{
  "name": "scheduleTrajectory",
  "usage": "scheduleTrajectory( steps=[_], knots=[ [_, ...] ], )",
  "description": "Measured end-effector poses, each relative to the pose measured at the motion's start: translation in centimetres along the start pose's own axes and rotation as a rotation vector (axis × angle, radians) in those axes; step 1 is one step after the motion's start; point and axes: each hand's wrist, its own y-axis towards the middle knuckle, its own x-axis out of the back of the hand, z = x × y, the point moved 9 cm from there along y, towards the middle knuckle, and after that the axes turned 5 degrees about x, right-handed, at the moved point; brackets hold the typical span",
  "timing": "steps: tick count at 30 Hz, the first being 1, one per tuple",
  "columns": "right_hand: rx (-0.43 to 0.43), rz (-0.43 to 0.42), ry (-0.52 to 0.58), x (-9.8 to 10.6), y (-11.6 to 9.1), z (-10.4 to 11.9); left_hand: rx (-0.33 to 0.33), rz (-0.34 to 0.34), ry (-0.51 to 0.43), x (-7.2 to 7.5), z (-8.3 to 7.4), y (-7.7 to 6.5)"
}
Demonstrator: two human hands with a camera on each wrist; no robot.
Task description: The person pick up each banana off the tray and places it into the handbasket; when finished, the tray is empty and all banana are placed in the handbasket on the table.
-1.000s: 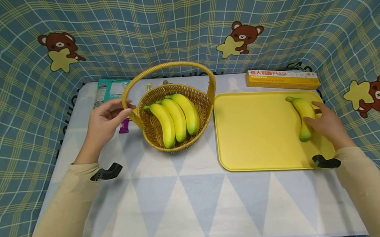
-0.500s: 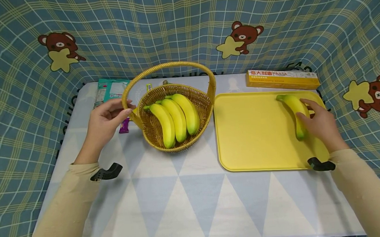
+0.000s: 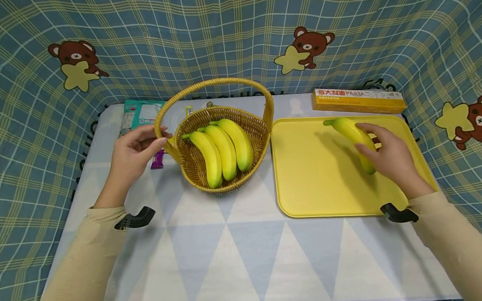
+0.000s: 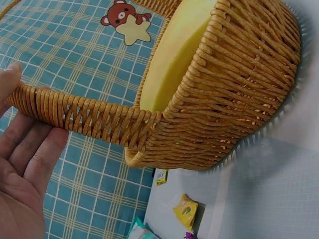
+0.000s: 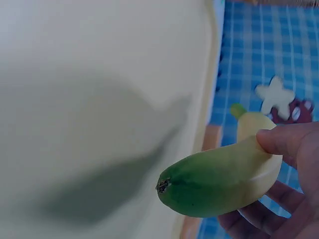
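Observation:
My left hand (image 3: 135,149) pinches the left side of the handle of a wicker basket (image 3: 230,186); in the left wrist view the thumb lies on one side of the woven handle (image 4: 94,114) and the fingers on the other. Three bananas (image 3: 221,151) lie side by side in the basket. Above the yellow tray (image 3: 306,179), my right hand (image 3: 390,156) grips a single banana (image 3: 349,131) round its middle, stem pointing left. The right wrist view has its greenish blunt end (image 5: 199,184) nearest the camera, and the banana's shadow falls on the tray below.
A pasta box (image 3: 359,101) stands behind the tray. Left of the basket are a teal packet (image 3: 144,112) and a purple wrapped sweet (image 3: 157,160); a yellow packet (image 4: 186,211) shows in the left wrist view. A checked curtain (image 3: 229,40) encloses the back and sides.
The right hand has lifted the banana off the tray and carried it left, its stem end turning further leftward. My left hand and the basket have kept their place.

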Motion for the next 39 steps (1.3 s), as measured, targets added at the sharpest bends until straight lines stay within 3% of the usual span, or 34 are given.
scheduleTrajectory(
  steps=[10,16,30,39],
  knots=[
    [0.222,0.024,0.003,-0.3,-0.6,8.6,0.006,-0.003,0.003,0.0,0.0,0.0],
    [0.334,0.075,0.024,-1.6,-0.5,13.5,0.007,-0.001,0.001,0.0,0.0,0.0],
    [0.511,0.204,0.075,-7.2,3.6,24.2,0.017,-0.006,0.009,0.1,0.1,0.0],
    [0.580,0.301,0.006,-12.3,6.1,30.2,0.012,-0.003,0.016,0.1,0.0,-0.1]
  ],
)
